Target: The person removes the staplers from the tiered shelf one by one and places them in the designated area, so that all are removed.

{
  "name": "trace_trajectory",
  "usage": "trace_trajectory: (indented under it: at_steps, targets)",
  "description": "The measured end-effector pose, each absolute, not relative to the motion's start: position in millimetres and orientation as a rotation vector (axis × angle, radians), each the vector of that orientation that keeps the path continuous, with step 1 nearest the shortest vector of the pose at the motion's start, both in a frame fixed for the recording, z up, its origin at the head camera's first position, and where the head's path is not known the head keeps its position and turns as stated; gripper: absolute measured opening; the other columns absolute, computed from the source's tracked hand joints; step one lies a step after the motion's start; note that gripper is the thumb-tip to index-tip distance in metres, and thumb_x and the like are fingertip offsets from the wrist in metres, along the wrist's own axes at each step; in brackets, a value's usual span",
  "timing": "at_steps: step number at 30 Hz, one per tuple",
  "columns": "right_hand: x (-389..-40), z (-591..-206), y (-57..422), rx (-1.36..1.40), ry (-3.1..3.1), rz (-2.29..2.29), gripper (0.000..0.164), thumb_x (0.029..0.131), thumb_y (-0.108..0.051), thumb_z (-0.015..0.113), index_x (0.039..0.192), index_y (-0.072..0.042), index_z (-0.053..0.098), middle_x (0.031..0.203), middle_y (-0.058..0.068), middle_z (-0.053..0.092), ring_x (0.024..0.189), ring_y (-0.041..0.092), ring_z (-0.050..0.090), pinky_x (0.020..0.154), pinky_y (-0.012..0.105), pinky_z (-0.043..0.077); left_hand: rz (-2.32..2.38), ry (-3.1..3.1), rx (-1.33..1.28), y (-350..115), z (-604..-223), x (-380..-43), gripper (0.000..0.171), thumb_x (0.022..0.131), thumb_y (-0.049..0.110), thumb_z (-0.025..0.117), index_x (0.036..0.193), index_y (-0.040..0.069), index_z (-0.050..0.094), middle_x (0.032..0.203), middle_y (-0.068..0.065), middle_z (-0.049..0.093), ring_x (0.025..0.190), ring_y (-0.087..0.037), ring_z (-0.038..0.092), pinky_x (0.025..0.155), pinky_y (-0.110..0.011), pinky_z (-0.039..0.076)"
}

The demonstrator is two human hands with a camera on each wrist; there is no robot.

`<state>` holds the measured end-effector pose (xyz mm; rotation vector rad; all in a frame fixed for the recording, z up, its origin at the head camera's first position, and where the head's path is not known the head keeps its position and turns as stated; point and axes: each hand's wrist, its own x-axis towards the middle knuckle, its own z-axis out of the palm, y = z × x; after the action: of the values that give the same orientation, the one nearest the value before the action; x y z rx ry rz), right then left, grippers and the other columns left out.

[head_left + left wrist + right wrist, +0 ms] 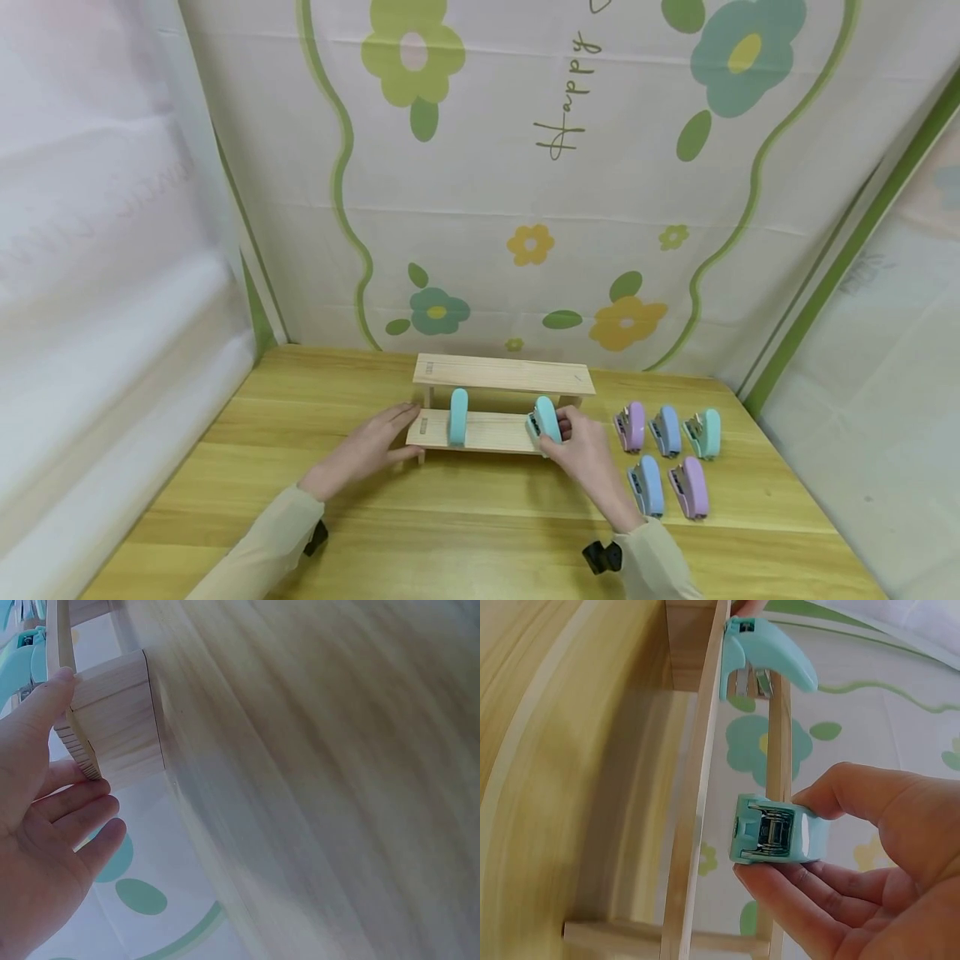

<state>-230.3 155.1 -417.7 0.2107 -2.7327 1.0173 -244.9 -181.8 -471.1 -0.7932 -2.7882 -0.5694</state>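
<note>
A two-step wooden shelf [495,432] stands on the table. My left hand [367,446] grips the left end of its lower board, thumb at the front edge and fingers farther back, as the left wrist view [60,840] also shows. Near that end a teal stapler [458,417] sits on the lower board. My right hand [588,450] holds a second teal stapler [545,421] at the right end of the lower board, pinched between thumb and fingers. In the right wrist view, this stapler [780,832] is close to the board; whether it touches is unclear.
Right of the shelf, staplers stand in two rows: purple [632,427], blue [666,432] and teal [705,433] behind, blue [647,486] and purple [690,488] in front. The shelf's upper board [502,374] lies behind the lower one. Printed cloth [465,183] hangs behind the table.
</note>
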Motion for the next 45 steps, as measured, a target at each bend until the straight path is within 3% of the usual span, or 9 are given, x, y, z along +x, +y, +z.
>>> trace_trajectory:
  at_steps: [16,33,45]
  targets:
    - [-225,-414,195,0.142,-2.713,0.932,0.031,0.08,-0.012,0.073,0.107,0.004,0.068,0.093,0.015,0.074,0.082,0.022,0.07,0.067,0.032,0.062,-0.58,-2.794,-0.781,-183,-471,-245,0.072,0.09,0.036,0.072,0.143,-0.005,0.047,0.146,-0.025,0.05,0.134,-0.042,0.051,0.111,-0.054,0.047]
    - [-211,-412,236,0.049,-2.728,0.881,0.035,0.083,-0.014,0.073,0.11,0.005,0.065,0.099,0.022,0.073,0.09,0.031,0.071,0.074,0.04,0.063,-0.544,-2.782,-0.796,-181,-471,-246,0.071,0.09,0.036,0.072,0.142,-0.006,0.048,0.145,-0.025,0.052,0.132,-0.04,0.053,0.11,-0.052,0.048]
    - [-203,-412,266,-0.012,-2.715,0.836,0.038,0.085,-0.015,0.07,0.114,0.008,0.064,0.1,0.026,0.072,0.088,0.036,0.072,0.067,0.038,0.063,-0.525,-2.778,-0.806,-181,-470,-245,0.071,0.09,0.037,0.072,0.142,-0.006,0.048,0.144,-0.025,0.052,0.132,-0.041,0.053,0.109,-0.052,0.049]
